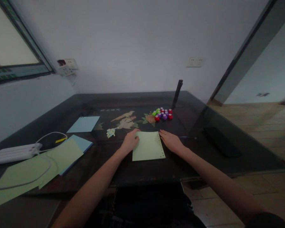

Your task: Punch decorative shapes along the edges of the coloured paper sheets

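Note:
A pale green sheet of paper (pixel 147 147) with a row of punched holes along its right edge lies flat on the dark table in front of me. At its upper left corner rests my left hand (pixel 130 141), thumb and fingers apart, the thumb on the paper. My right hand (pixel 171 141) lies at the upper right corner, fingers stretched out and their tips touching the edge. Beyond the paper sits a cluster of small red, green and purple balls with eye-like white spots (pixel 164 116). A small pile of pale little pieces (pixel 111 132) lies beyond my left hand.
Blue paper (pixel 84 124) and overlapping green sheets (pixel 61 155) lie to the left, with a white power strip (pixel 16 153) and its cable. A black upright post (pixel 177 93) stands at the back right. A dark flat object (pixel 222 142) lies on the right.

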Motion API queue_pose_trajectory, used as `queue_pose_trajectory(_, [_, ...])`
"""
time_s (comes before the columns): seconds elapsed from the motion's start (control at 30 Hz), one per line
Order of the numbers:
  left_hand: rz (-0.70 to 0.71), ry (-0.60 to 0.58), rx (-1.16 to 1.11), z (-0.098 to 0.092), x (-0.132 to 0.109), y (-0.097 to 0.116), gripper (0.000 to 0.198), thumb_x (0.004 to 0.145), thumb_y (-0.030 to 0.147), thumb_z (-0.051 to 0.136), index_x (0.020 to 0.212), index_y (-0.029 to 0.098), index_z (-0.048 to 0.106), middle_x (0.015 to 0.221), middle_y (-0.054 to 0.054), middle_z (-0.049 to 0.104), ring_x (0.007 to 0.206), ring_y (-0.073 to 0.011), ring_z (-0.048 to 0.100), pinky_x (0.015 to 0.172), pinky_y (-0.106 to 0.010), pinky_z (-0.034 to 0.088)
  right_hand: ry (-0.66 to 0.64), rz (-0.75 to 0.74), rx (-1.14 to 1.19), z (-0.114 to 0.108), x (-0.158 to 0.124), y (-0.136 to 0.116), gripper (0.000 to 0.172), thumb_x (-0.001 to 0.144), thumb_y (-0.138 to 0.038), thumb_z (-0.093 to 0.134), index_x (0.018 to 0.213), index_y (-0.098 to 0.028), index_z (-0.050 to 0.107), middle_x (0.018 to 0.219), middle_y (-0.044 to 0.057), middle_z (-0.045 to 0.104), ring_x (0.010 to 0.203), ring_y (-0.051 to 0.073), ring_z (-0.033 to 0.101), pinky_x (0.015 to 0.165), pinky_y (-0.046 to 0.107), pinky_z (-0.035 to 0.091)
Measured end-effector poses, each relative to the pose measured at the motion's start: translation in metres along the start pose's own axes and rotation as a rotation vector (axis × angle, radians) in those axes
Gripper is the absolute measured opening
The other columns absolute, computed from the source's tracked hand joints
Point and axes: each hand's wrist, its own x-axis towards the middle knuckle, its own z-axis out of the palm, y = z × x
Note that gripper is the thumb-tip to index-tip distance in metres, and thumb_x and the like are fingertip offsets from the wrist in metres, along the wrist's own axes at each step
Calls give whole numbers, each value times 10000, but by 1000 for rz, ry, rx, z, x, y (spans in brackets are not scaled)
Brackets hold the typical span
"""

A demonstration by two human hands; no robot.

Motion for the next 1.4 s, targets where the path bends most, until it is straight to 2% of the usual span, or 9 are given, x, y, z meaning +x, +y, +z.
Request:
queue_pose_trajectory(0.33, [5,6,28,0,-1,0,419,749,73,443,1136,166,574,1030,-92,673,963,-243,623,870,-343,460,48,-65,26,2,-47,-10,475,834,-29,383,1276,-77,551,1344,167,520,1248,237,499,1037,359,430])
queue_pose_trajectory(0.5, [51,27,31,1,0,-3,404,736,61,441,1103,153,580,1046,-95,652,993,-236,600,910,-351,450,88,-74,164,0,-63,-11,430,861,-85,388,1249,-87,574,1325,166,541,1239,252,509,1042,412,425])
queue_pose_trajectory(0.67, [76,56,36,5,2,-7,383,713,47,459,1057,142,598,1076,-101,610,1052,-230,563,961,-357,435,205,51,503,-10,-56,5,375,898,-210,412,1224,-169,592,1336,115,544,1218,223,531,1023,415,436])
queue_pose_trajectory(0.8, [72,46,43,5,3,-8,375,721,47,466,1061,134,599,1070,-106,598,1055,-233,557,967,-362,435,258,163,673,-13,-50,19,326,876,-231,456,1144,-198,638,1134,97,677,1050,223,640,940,416,489])
queue_pose_trajectory(0.97, [101,21,60,5,4,-9,377,722,45,469,1065,137,594,1048,-99,602,1051,-231,556,972,-363,429,260,214,734,-9,-52,23,316,859,-173,430,1079,-180,657,1019,91,714,938,203,676,874,389,518])
queue_pose_trajectory(1.27, [95,9,95,1,2,-8,363,728,62,470,1053,156,601,1029,-89,601,1029,-226,559,962,-361,431,305,205,680,-4,-49,25,291,855,-173,427,991,-192,683,968,74,716,901,199,669,846,371,521])
queue_pose_trajectory(1.4, [94,41,164,4,1,-11,346,736,103,503,1057,163,618,1047,-100,579,1040,-245,534,943,-377,435,305,205,682,-3,-49,24,287,857,-196,428,972,-198,691,957,72,716,895,204,667,847,381,518])
